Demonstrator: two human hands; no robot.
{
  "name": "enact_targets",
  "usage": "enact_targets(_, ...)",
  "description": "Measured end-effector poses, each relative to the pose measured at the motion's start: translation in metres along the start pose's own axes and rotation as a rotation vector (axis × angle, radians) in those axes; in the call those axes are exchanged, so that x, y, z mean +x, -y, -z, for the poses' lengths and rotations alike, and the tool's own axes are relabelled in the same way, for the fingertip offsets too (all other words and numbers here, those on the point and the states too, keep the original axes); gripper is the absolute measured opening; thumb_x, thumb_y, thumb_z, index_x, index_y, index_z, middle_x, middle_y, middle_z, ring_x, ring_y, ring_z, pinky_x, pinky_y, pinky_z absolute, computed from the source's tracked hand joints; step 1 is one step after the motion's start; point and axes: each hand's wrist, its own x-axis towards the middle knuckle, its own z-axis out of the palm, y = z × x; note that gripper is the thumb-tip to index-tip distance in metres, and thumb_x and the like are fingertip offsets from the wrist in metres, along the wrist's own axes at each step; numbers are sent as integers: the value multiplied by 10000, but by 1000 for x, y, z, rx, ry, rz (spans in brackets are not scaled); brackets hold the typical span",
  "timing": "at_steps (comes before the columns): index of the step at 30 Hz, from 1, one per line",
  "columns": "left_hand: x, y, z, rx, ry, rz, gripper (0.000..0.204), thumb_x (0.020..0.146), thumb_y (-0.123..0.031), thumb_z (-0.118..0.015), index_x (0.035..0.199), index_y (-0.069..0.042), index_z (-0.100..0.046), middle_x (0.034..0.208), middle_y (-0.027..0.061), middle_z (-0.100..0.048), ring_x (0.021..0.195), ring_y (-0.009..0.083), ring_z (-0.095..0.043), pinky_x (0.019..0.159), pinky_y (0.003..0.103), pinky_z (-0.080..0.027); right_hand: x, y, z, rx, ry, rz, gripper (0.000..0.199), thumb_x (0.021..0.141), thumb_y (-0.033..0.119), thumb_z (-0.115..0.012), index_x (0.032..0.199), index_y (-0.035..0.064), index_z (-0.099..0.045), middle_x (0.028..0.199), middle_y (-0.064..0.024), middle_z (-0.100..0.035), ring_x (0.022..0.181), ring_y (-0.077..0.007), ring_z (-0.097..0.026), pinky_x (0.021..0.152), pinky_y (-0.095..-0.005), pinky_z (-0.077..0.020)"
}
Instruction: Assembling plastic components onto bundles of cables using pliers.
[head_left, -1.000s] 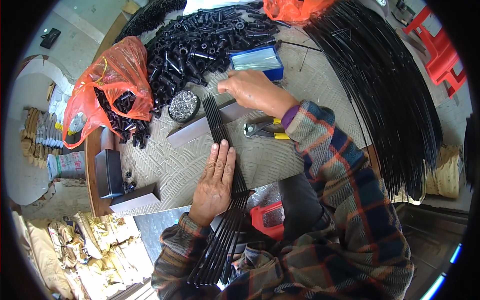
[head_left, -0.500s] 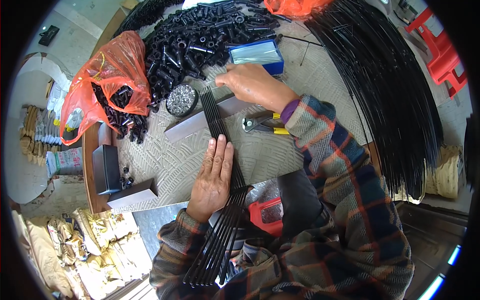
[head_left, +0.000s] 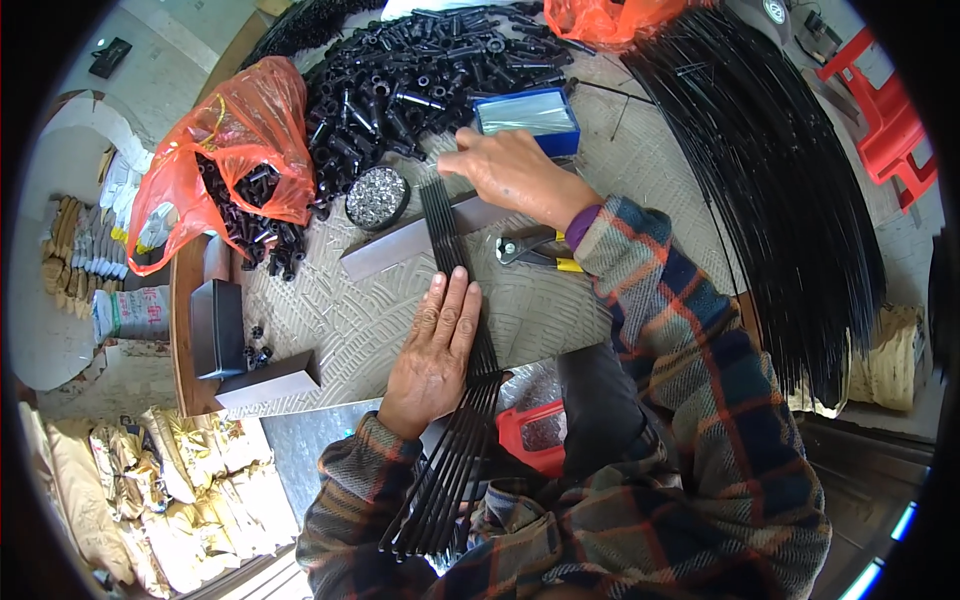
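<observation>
My left hand (head_left: 430,365) lies flat with fingers stretched out over a row of thin black rods (head_left: 446,232), pressing them side by side. The rods cross a grey metal bar (head_left: 385,250), and their near ends fan out past the table edge toward my lap. At their far tips my right hand (head_left: 515,175) has thumb and fingers pinched together; what they hold, if anything, is too small to make out. Beside the tips stands a round black dish (head_left: 402,208) of small shiny metal pieces. Yellow-handled pliers (head_left: 525,248) lie right of the rods.
Behind my right hand is a blue box (head_left: 562,142) of thin pale sticks. A heap of black tubular parts (head_left: 410,90) covers the back, with an orange plastic bag (head_left: 255,110) at left. Long black rods (head_left: 770,200) are piled at right. An angled metal piece (head_left: 270,385) sits front left.
The view has shifted slightly, so the table things appear a little further right. My left hand stays flat on the rods; my right hand remains pinched by their far tips.
</observation>
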Motion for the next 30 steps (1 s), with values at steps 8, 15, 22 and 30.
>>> enact_targets(8,0,-1,0,-12,-13,-6,617,760,-55,-428,1353,26,-277,1427,213,-218,1323,384,-209,1074,428,-217,7,-5,-7,48,-8,29,152,815,56,-517,964,84,-508,813,-87,-553,719,-312,-589,583,-408,-461)
enact_targets(15,3,-4,1,-36,-49,-13,625,754,-47,-432,1354,24,-274,1421,231,-215,1322,383,-211,1073,417,-221,-1,-6,2,-96,-38,50,137,794,59,-540,926,71,-502,793,-78,-531,756,-293,-585,587,-400,-460)
enact_targets(22,-4,1,0,-65,-34,13,684,716,-57,-477,1362,16,-261,1418,254,-199,1323,386,-207,1073,412,-223,2,-3,-1,-119,11,92,58,730,41,-551,775,44,-588,852,-82,-570,792,-259,-608,602,-383,-453)
enact_targets(30,4,-5,6,-98,-50,-14,726,683,-57,-522,1372,-65,-297,1417,259,-199,1313,396,-226,1058,412,-257,-4,-5,8,-138,-57,-2,58,767,44,-522,816,51,-551,830,-58,-547,829,-267,-572,637,-390,-437)
